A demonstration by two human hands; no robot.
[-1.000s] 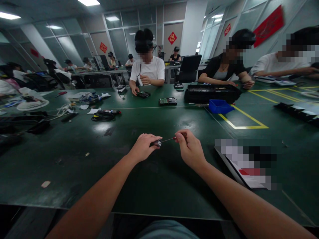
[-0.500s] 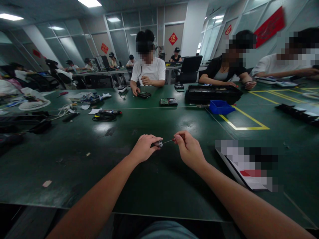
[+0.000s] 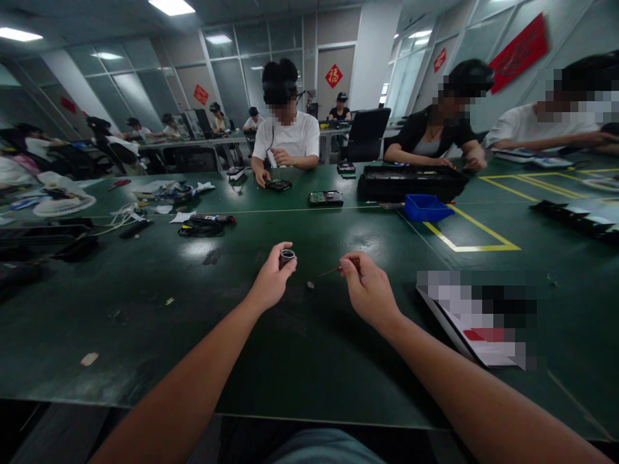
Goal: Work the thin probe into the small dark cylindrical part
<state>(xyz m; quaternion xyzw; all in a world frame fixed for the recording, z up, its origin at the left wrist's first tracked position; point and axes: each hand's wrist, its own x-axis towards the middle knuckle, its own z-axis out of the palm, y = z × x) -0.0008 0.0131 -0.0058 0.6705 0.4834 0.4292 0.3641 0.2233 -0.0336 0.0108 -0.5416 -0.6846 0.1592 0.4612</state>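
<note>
My left hand (image 3: 271, 276) is closed around a small dark cylinder (image 3: 287, 256) with a pale metal rim, its open end facing up toward me. In my right hand (image 3: 367, 283) is a screwdriver (image 3: 331, 272), held by its reddish handle, its thin shaft pointing left. A small silvery piece (image 3: 310, 285) lies on the green table (image 3: 300, 361) between my hands, just below the screwdriver's tip and touching neither hand.
A white booklet-like item (image 3: 449, 316), partly blurred, lies right of my right forearm. Farther off are a blue bin (image 3: 427, 208), a long black housing (image 3: 411, 184), a circuit board unit (image 3: 325, 198) and a coiled black cable (image 3: 203, 224). Several people sit around the tables.
The cylinder has tipped upright in my left hand and shifted left, away from the screwdriver. The silvery piece, formerly at the cylinder's end, now lies apart on the table.
</note>
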